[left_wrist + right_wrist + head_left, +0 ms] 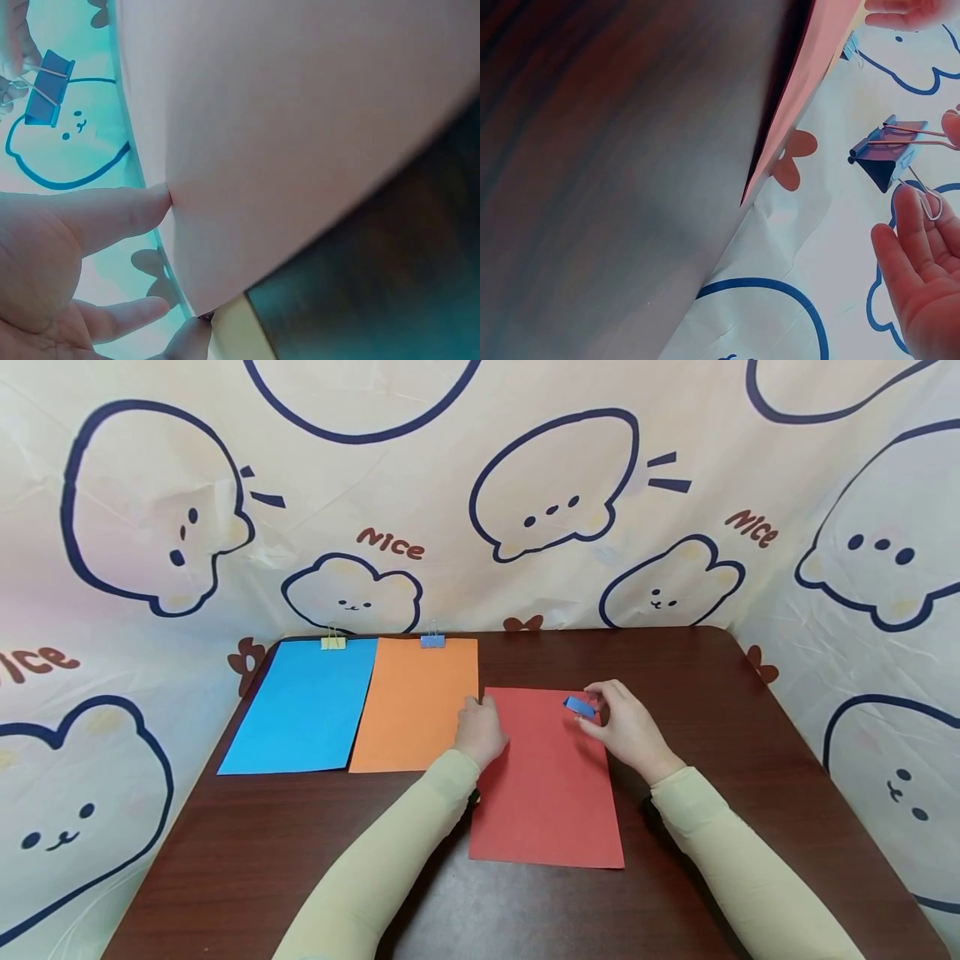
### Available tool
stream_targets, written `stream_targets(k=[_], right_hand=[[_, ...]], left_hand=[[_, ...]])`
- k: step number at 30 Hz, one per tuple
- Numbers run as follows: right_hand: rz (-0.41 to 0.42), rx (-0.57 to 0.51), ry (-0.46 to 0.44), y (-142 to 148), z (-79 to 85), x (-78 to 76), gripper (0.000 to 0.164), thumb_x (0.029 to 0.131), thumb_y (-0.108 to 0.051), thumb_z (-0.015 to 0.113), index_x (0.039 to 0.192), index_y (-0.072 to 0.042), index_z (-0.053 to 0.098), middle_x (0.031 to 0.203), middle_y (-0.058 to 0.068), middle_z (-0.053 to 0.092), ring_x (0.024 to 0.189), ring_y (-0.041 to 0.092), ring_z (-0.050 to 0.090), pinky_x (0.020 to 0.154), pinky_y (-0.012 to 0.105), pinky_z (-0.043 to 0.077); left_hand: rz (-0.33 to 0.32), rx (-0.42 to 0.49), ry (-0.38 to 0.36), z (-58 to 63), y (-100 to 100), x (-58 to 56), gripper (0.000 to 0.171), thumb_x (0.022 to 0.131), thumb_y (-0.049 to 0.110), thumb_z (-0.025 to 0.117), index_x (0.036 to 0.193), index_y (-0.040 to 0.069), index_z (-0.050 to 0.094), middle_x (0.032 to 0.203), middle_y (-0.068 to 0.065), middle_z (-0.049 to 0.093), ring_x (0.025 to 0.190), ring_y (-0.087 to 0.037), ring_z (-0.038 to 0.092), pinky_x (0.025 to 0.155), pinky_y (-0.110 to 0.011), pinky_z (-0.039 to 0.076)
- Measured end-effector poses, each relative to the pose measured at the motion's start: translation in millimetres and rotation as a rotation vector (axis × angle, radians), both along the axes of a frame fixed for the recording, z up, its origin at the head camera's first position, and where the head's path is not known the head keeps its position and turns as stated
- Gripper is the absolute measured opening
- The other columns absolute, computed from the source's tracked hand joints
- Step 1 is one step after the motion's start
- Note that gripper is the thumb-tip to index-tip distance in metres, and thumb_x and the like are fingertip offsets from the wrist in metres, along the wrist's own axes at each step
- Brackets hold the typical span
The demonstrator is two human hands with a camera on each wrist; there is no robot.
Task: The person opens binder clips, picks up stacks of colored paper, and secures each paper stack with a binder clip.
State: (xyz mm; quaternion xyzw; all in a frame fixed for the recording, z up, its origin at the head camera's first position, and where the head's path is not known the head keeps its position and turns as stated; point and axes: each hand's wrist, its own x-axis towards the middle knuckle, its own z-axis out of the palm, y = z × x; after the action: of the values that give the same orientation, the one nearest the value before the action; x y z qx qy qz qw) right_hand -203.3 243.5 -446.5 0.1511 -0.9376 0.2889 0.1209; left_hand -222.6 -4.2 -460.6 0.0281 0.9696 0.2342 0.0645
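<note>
A red sheet of paper [547,793] lies at the middle of the table. At its upper left corner, my left hand [482,731] holds the edge, the thumb and a finger on it in the left wrist view. By the opposite upper corner, my right hand [630,731] pinches a blue binder clip [580,707] by its wire handles. In the right wrist view the clip [889,146] hangs between thumb and fingertips. Its body overlaps the red sheet's top right area in the head view.
Left of the red sheet lie a blue sheet [303,710] with a yellow binder clip [333,643] and an orange sheet [408,718] with another blue binder clip [432,642] on their top edges. A cartoon-printed cloth [450,510] stands behind the dark wooden table [720,710].
</note>
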Motion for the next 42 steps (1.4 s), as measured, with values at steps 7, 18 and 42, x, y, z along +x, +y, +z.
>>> stream_targets(k=[7, 18, 42], right_hand=[[-0.001, -0.004, -0.015, 1.0, 0.5, 0.9, 0.05, 0.086, -0.016, 0.085, 0.124, -0.002, 0.057, 0.109, 0.013, 0.057, 0.095, 0.033, 0.06, 0.082, 0.041, 0.054], [0.006, -0.002, -0.007, 2.0, 1.1, 0.8, 0.049, 0.086, -0.016, 0.085, 0.125, -0.002, 0.057, 0.11, 0.012, 0.058, 0.097, 0.031, 0.06, 0.084, 0.042, 0.055], [0.007, 0.003, -0.028, 1.0, 1.6, 1.1, 0.051, 0.087, -0.018, 0.084, 0.127, -0.003, 0.057, 0.111, 0.012, 0.058, 0.096, 0.031, 0.06, 0.083, 0.041, 0.054]], left_hand=[[0.042, 0.086, -0.018, -1.1, -0.7, -1.6, 0.064, 0.09, 0.019, 0.081, 0.14, -0.003, 0.047, 0.135, -0.027, 0.042, 0.106, -0.035, 0.052, 0.08, -0.04, 0.057], [0.05, 0.116, -0.01, -3.3, -1.2, -4.4, 0.065, 0.086, 0.019, 0.085, 0.136, -0.001, 0.049, 0.128, -0.023, 0.051, 0.114, -0.036, 0.049, 0.088, -0.043, 0.055], [-0.042, 0.004, 0.09, -2.2, -1.4, 0.6, 0.063, 0.088, 0.017, 0.082, 0.138, 0.001, 0.047, 0.121, -0.02, 0.06, 0.112, -0.036, 0.055, 0.09, -0.046, 0.055]])
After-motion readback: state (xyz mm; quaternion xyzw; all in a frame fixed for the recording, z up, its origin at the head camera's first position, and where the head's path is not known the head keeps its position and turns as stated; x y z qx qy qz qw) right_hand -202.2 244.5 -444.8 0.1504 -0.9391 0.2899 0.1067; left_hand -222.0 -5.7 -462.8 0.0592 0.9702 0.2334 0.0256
